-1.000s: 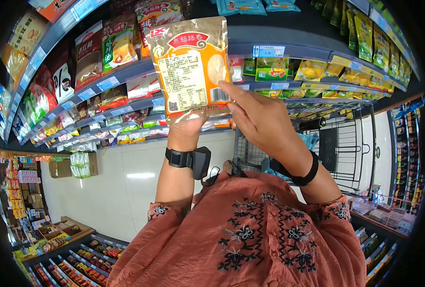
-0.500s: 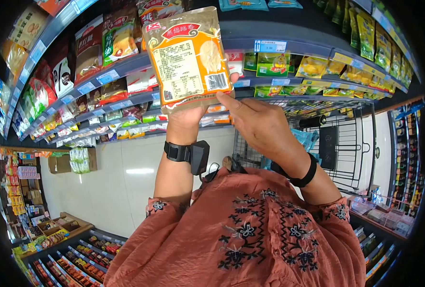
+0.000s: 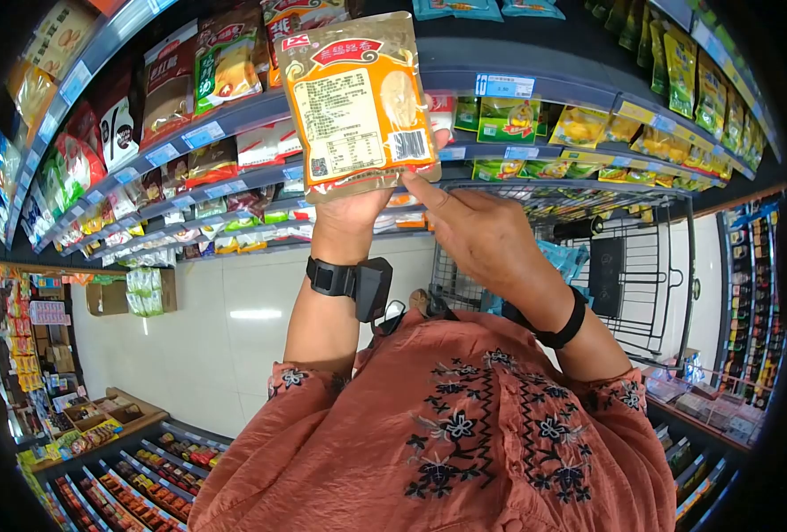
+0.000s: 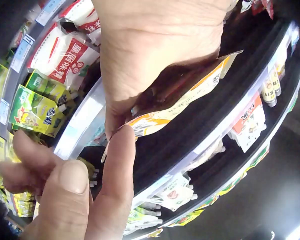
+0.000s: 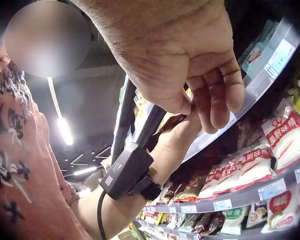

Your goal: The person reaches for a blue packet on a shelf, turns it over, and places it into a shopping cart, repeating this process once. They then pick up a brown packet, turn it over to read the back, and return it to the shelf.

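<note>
An orange and brown food packet, its back label and barcode up, lies over the left hand. The left hand grips it from below, with fingertips showing past its right edge; most of those fingers are hidden behind it. In the left wrist view the packet curves beneath the left palm. The right hand reaches in from the right, its index fingertip at the packet's lower edge near the barcode. Seen from the right wrist, the right hand's other fingers hang loosely bent, holding nothing.
Shelves of bagged goods curve across the front, with price tags along their edges. A wire shopping cart stands at the right. Cartons sit on the floor at left, and low display racks line the area behind.
The packet has shifted slightly upward with the left hand. The right index fingertip has slid from beside the barcode down to the packet's lower edge.
</note>
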The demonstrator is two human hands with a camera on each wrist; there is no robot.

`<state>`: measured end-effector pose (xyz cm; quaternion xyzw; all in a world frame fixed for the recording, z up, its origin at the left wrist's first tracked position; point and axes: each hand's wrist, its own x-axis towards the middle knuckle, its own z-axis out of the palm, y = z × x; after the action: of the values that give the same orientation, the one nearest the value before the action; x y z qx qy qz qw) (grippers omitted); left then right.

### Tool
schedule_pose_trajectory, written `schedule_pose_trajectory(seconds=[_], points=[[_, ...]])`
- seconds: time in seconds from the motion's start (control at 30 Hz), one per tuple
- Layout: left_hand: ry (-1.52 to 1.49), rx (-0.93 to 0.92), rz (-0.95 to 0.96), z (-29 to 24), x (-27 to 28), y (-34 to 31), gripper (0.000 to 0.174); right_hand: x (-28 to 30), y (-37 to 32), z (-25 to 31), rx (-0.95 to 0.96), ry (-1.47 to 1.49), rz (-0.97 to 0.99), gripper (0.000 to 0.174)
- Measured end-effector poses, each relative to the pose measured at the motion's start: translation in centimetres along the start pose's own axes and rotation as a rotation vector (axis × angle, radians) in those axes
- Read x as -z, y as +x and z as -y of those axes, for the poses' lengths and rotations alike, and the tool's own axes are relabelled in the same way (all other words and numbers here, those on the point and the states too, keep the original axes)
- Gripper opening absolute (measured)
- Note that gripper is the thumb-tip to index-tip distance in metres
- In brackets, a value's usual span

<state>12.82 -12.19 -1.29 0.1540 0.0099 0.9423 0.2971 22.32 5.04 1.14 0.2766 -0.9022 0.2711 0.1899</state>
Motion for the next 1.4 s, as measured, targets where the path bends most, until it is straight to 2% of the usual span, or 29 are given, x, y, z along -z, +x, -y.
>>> schedule_pose_trajectory(seconds=[0.1, 0.3, 0.4, 0.5, 0.57, 0.67, 0.77, 0.83, 0.93, 1.03, 1.07, 1.13, 1.2, 1.27, 1.4], points=[[-0.039, -0.06, -0.092, 0.5, -0.8, 0.2, 0.072, 0.1, 0.0, 0.0, -0.012, 0.055, -0.04, 0.048], [-0.004, -0.097, -0.065, 0.5, -0.9, -0.1, 0.072, 2.0, 1.1, 0.7, -0.096, 0.258, -0.093, 0.033], [0.005, -0.017, 0.057, 0.6, -1.2, -1.2, 0.065, 3.7, 2.1, 1.1, -0.146, 0.344, -0.081, 0.028], [0.304, -0.175, -0.28, 0.4, 1.0, -2.3, 0.055, 4.5, 2.9, 1.5, -0.145, 0.391, -0.102, 0.025], [0.471, -0.215, -0.33, 0.5, 2.1, -2.8, 0.049, 4.7, 3.1, 1.8, -0.144, 0.412, -0.096, 0.028], [1.018, -0.272, -0.278, 0.4, 2.9, -3.3, 0.044, 4.2, 3.3, 1.8, -0.101, 0.411, -0.138, 0.029], [0.838, -0.242, -0.29, 0.6, 2.6, -3.0, 0.047, 3.6, 3.4, 1.7, -0.081, 0.431, -0.166, 0.03], [0.387, -0.191, -0.338, 0.9, 1.5, -2.8, 0.05, 3.4, 3.4, 1.7, -0.096, 0.433, -0.166, 0.031], [0.478, -0.241, -0.369, 1.3, 0.8, -2.2, 0.052, 3.0, 3.3, 1.5, -0.118, 0.493, -0.173, 0.036], [0.615, -0.185, -0.277, 1.6, -2.7, -1.0, 0.053, 2.5, 3.4, 1.3, -0.191, 0.593, -0.172, 0.042], [0.731, -0.064, -0.162, 1.2, -3.2, -1.0, 0.054, 2.5, 3.6, 1.3, -0.264, 0.745, -0.147, 0.043], [1.451, -0.314, -0.413, 5.2, -7.7, 0.5, 0.055, 2.6, 3.9, 0.8, -0.388, 0.984, -0.102, 0.045], [1.824, -0.367, -0.267, 2.6, -3.9, 0.4, 0.048, 2.5, 4.1, -0.3, -0.468, 1.099, -0.072, 0.043], [1.728, -0.364, -0.344, 2.5, -3.8, 0.1, 0.044, 2.1, 3.9, -1.6, -0.526, 1.113, -0.112, 0.037], [1.529, -0.402, -0.429, 1.7, -4.1, -0.1, 0.041, 2.2, 3.4, -3.7, -0.785, 1.498, -0.143, 0.033]])
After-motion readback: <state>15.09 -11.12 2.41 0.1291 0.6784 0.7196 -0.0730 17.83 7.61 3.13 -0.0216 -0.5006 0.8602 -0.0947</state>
